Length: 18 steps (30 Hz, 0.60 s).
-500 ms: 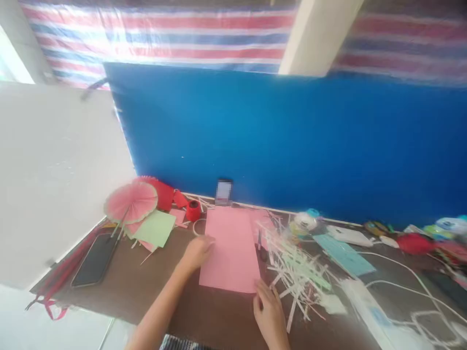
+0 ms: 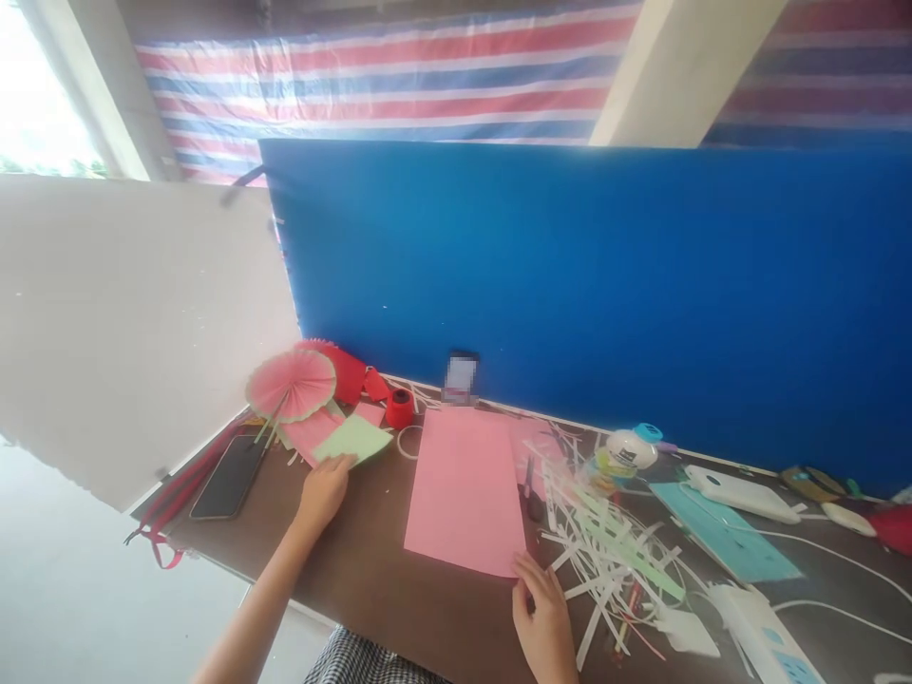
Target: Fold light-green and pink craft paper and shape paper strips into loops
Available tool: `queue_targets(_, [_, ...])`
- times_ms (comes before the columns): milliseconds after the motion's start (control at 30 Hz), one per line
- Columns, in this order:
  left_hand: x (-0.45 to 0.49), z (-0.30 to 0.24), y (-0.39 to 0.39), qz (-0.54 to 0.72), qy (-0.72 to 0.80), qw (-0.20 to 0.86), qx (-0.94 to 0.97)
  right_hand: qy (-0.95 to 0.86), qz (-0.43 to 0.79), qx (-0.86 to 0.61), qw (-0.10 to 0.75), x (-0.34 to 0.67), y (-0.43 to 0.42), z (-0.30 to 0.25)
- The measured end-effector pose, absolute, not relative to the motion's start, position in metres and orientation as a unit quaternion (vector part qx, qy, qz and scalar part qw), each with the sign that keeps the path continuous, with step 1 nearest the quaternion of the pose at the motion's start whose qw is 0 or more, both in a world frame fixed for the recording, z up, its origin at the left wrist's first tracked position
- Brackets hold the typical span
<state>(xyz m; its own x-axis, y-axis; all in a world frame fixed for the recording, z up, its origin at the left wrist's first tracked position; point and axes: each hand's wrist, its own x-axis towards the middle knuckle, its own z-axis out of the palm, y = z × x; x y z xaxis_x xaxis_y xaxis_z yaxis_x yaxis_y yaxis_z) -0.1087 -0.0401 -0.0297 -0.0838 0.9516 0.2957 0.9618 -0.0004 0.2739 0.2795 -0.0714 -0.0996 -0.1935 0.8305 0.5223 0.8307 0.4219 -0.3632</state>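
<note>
A pink sheet of paper [image 2: 466,494] lies flat in the middle of the brown table. At its near right corner, my right hand [image 2: 545,617] has curled fingers and thumb closed on the edge. Further left, my left hand [image 2: 324,494] holds the near edge of a light green paper [image 2: 354,437] between its fingers; the thumb is hidden. Pink paper [image 2: 313,430] shows beside the green piece. Behind these rests a round pleated pink fan [image 2: 291,385] with a pale green rim and sticks.
Right of the pink sheet are dark-handled scissors [image 2: 533,499] and a heap of paper strips [image 2: 605,541]. A glue bottle [image 2: 631,451], power strip [image 2: 762,632] and white cables lie beyond. A phone [image 2: 228,478] lies left; a red spool [image 2: 400,408] stands near the blue partition [image 2: 556,285].
My left hand has left the pink sheet and moved left onto the green paper, which has shifted right, exposing pink paper. My right hand stays at the sheet's corner. The view has turned left.
</note>
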Motion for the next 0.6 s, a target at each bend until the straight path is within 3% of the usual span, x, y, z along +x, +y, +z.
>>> queue_targets(167, [-0.056, 0.004, -0.064, -0.329, -0.553, -0.216, -0.734, -0.712, 0.064, -0.548, 0.434, 0.253, -0.086, -0.069])
queue_targets(333, [-0.01, 0.017, -0.087, -0.34, -0.441, -0.48, -0.678, -0.643, 0.355, -0.486, 0.474, 0.215, -0.086, -0.026])
queue_targets(467, [-0.008, 0.006, -0.086, -0.371, -0.457, -0.53, -0.611, -0.627, 0.513, -0.426, 0.402, 0.206, -0.071, -0.022])
queue_targets(600, [-0.021, -0.006, -0.081, -0.389, -0.488, -0.526, -0.578, -0.612, 0.507, -0.451, 0.405, 0.199, -0.062, -0.035])
